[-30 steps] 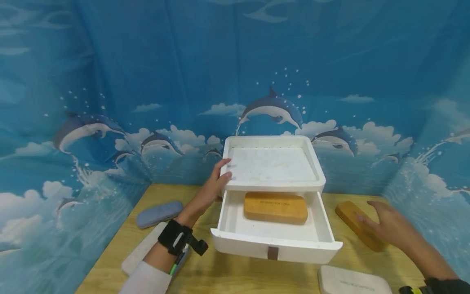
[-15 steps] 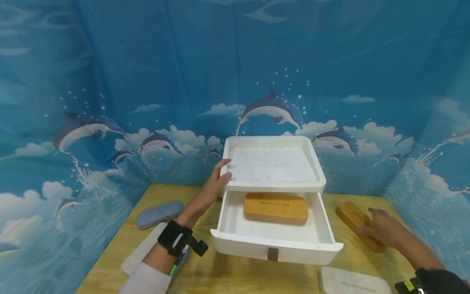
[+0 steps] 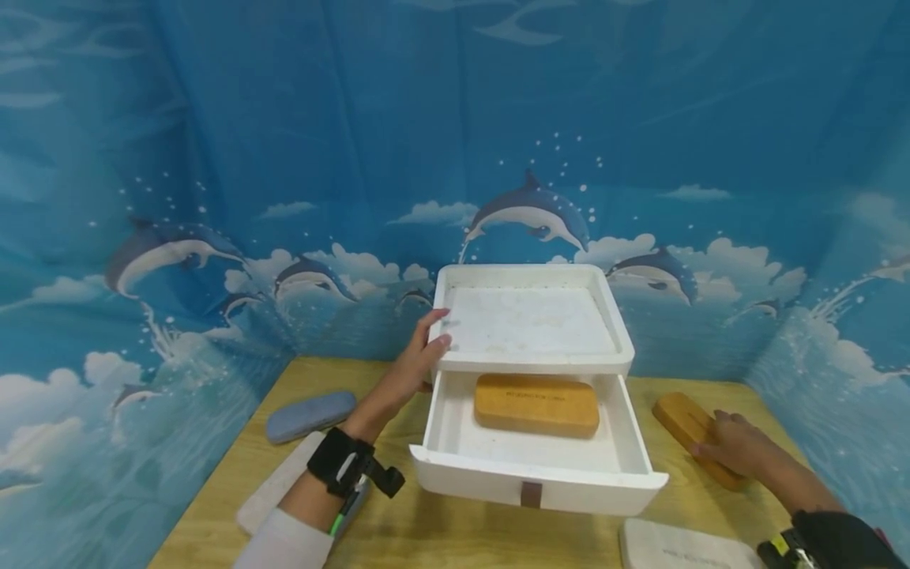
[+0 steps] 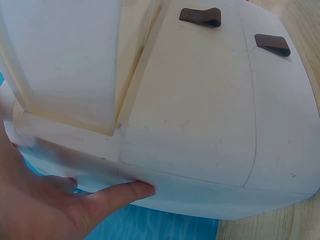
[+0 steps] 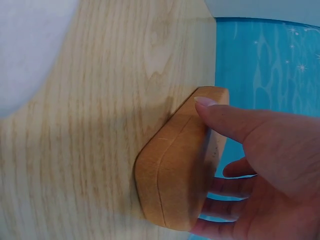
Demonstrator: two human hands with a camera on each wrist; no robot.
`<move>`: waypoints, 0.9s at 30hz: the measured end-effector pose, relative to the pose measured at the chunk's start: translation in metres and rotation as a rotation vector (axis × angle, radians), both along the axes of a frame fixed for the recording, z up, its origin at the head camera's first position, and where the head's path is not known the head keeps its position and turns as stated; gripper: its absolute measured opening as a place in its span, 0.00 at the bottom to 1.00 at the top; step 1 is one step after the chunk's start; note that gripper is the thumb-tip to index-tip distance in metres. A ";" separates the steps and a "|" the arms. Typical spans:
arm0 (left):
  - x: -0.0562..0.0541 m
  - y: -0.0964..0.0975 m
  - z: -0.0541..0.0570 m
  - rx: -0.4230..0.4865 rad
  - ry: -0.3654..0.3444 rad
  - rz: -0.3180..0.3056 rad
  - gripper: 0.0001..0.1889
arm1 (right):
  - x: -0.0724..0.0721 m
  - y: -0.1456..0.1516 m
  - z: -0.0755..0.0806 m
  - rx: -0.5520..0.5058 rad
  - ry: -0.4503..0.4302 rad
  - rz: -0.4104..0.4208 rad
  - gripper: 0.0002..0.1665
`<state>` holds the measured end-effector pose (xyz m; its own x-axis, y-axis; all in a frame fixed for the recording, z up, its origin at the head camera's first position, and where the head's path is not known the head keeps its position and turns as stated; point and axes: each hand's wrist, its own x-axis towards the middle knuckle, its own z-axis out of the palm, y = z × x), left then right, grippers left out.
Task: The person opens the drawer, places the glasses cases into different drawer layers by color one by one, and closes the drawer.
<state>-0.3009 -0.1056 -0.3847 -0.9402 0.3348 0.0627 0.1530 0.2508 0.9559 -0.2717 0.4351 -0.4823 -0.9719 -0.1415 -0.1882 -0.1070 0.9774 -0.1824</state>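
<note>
My left hand (image 3: 411,365) holds the left upper edge of a white drawer unit (image 3: 529,363), thumb and fingers over its rim. In the left wrist view the thumb presses along the unit's white side (image 4: 200,192). Its drawer (image 3: 529,454) is pulled out, and an orange-brown glasses case (image 3: 536,415) lies at the back inside. To the right, my right hand (image 3: 739,444) grips a second orange-brown glasses case (image 3: 678,417) lying slantwise on the table. In the right wrist view the thumb is on one side of this case (image 5: 172,170), with the fingers partly hidden around the other.
A blue-grey glasses case (image 3: 311,416) and a pale case (image 3: 273,490) lie on the left, the latter partly under my left forearm. Another off-white case (image 3: 686,547) is at the front right. A dolphin-print cloth (image 3: 455,118) encloses the wooden table (image 3: 455,537).
My right hand has come down onto the orange-brown glasses case on the right and closed around it. The left hand, the drawer and the case inside have stayed put.
</note>
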 end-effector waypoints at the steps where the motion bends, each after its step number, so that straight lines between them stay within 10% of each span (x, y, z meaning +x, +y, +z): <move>1: 0.000 0.000 0.000 0.000 -0.002 0.001 0.33 | 0.000 0.000 -0.001 0.000 -0.003 -0.003 0.59; 15: 0.002 0.000 -0.005 0.034 -0.015 -0.028 0.33 | 0.002 0.003 -0.011 -0.104 -0.052 -0.078 0.28; 27: 0.000 -0.002 -0.001 0.006 0.010 -0.016 0.34 | 0.001 0.003 -0.007 -0.112 -0.059 -0.177 0.28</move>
<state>-0.3005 -0.1072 -0.3855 -0.9341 0.3491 0.0744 0.1665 0.2420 0.9559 -0.2708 0.4380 -0.4893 -0.9712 0.0068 -0.2382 0.0784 0.9532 -0.2922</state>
